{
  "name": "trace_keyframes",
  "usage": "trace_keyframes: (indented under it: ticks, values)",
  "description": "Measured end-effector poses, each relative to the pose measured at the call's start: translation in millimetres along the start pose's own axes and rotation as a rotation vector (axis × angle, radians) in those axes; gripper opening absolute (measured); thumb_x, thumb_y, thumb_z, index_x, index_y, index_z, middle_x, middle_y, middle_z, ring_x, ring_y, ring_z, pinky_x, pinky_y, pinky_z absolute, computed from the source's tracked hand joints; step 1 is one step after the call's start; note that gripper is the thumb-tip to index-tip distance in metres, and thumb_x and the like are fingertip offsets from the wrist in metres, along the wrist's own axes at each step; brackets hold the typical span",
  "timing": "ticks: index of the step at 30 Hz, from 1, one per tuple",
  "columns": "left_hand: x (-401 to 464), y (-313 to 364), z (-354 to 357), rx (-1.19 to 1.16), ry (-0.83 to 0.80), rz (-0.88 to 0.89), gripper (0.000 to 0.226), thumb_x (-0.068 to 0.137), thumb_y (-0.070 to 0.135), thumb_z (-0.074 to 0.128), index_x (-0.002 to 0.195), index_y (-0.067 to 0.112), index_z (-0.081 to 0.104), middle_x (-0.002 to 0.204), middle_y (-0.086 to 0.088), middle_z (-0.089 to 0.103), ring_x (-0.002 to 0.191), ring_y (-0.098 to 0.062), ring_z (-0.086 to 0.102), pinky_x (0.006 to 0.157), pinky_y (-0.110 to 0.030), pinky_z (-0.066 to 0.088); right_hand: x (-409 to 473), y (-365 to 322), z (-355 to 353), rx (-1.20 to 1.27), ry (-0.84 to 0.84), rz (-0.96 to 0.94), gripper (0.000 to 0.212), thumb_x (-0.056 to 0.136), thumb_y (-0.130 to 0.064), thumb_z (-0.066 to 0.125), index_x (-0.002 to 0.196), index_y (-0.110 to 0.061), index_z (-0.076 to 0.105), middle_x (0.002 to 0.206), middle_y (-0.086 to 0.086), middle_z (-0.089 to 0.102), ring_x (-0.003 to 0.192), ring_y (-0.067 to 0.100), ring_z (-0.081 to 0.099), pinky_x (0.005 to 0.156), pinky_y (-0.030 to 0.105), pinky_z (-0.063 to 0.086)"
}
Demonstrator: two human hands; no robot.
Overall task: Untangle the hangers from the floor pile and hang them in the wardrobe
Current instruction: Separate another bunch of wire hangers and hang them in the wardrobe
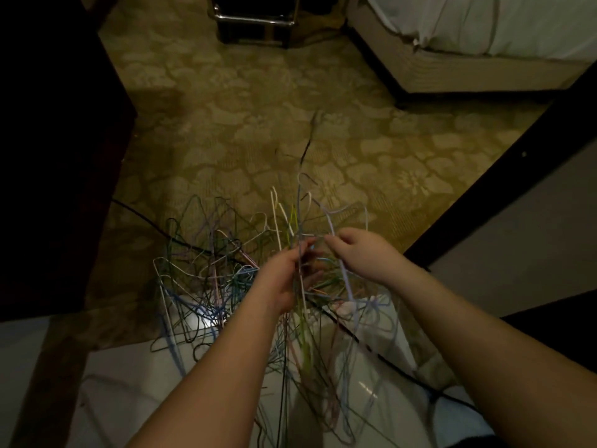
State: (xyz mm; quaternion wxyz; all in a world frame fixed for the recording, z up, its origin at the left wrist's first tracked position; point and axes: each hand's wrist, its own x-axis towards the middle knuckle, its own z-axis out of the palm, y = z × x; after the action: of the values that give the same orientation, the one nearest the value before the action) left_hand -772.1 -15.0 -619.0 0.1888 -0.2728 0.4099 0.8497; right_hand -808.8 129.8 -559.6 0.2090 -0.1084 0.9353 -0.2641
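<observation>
A tangled pile of thin wire hangers (206, 273) in blue, green, pink and white lies on the floor where carpet meets pale tile. My left hand (281, 279) grips a bunch of raised hangers (300, 318) around their necks, their hooks pointing away from me. My right hand (358, 253) pinches a light blue hanger (347, 279) in that bunch, close to my left fingers. The lifted hangers trail down toward me and stay meshed with each other.
A black cable (371, 350) runs across the floor under the hangers. Dark wooden furniture (48, 156) rises on the left. A bed (484, 43) stands at the back right, a dark luggage stand (255, 21) at the back centre. A dark door edge (504, 182) slants on the right.
</observation>
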Motion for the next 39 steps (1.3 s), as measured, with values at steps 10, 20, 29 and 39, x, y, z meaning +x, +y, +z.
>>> trace_keyframes:
  ticks: [10, 20, 29, 39]
  values:
    - [-9.1, 6.1, -20.5, 0.037, 0.046, -0.06, 0.024, 0.1, 0.03, 0.049, 0.096, 0.012, 0.064, 0.083, -0.008, 0.066, 0.07, -0.022, 0.064, 0.063, -0.037, 0.055, 15.7, -12.0, 40.4, -0.106, -0.112, -0.145, 0.035, 0.105, -0.036, 0.031, 0.116, -0.02, 0.06, 0.103, 0.005, 0.064, 0.092, 0.023, 0.06, 0.076, 0.035, 0.047]
    - [-20.2, 14.2, -65.7, -0.054, 0.185, 0.154, 0.014, 0.103, 0.023, 0.046, 0.102, 0.012, 0.056, 0.057, 0.004, 0.044, 0.037, -0.007, 0.031, 0.035, -0.018, 0.031, 93.6, 131.4, 87.3, -0.35, -0.297, 0.322, 0.044, 0.1, -0.04, 0.048, 0.13, -0.008, 0.047, 0.126, 0.013, 0.051, 0.104, 0.028, 0.054, 0.088, 0.042, 0.05]
    - [-37.7, 13.9, -88.7, 0.1, 0.26, 0.197, 0.013, 0.102, 0.024, 0.048, 0.097, 0.015, 0.056, 0.052, 0.006, 0.035, 0.036, -0.004, 0.023, 0.037, -0.015, 0.019, 109.1, 159.4, 118.8, -0.219, -0.301, 0.476, 0.08, 0.09, -0.042, 0.065, 0.15, -0.009, 0.024, 0.139, 0.014, 0.044, 0.122, 0.031, 0.048, 0.091, 0.036, 0.045]
    - [-22.8, 15.9, -85.4, 0.054, 0.347, 0.159, 0.012, 0.1, 0.02, 0.054, 0.088, 0.017, 0.051, 0.051, 0.005, 0.041, 0.035, -0.007, 0.029, 0.036, -0.017, 0.025, 98.1, 143.3, 80.3, -0.205, -0.214, 0.29, 0.034, 0.101, -0.032, 0.048, 0.109, -0.003, 0.064, 0.104, 0.017, 0.067, 0.09, 0.032, 0.062, 0.068, 0.033, 0.044]
